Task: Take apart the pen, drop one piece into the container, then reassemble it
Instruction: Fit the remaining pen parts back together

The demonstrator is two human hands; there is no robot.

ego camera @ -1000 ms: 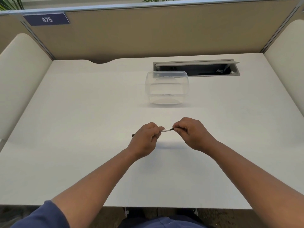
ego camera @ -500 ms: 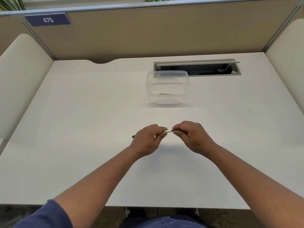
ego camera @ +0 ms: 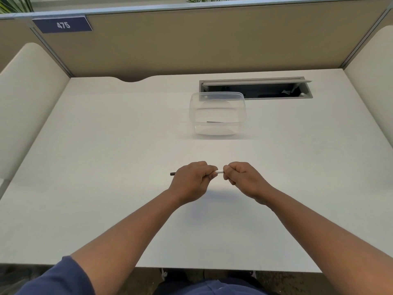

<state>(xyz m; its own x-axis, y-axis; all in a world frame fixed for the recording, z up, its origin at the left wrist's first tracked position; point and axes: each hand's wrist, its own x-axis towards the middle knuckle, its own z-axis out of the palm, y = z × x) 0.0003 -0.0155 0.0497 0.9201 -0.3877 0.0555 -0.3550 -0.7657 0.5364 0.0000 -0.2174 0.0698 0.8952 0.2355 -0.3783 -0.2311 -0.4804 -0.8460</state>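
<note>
The pen [ego camera: 219,171] was held level above the near middle of the white desk [ego camera: 106,158], a short white stretch showing between the two fists and a dark tip poking out to the left. The left hand [ego camera: 192,179] was closed around its left part; the right hand [ego camera: 242,179] pinched its right end. Farther away stood the clear container [ego camera: 218,113], a thin dark piece [ego camera: 214,122] lying inside.
</note>
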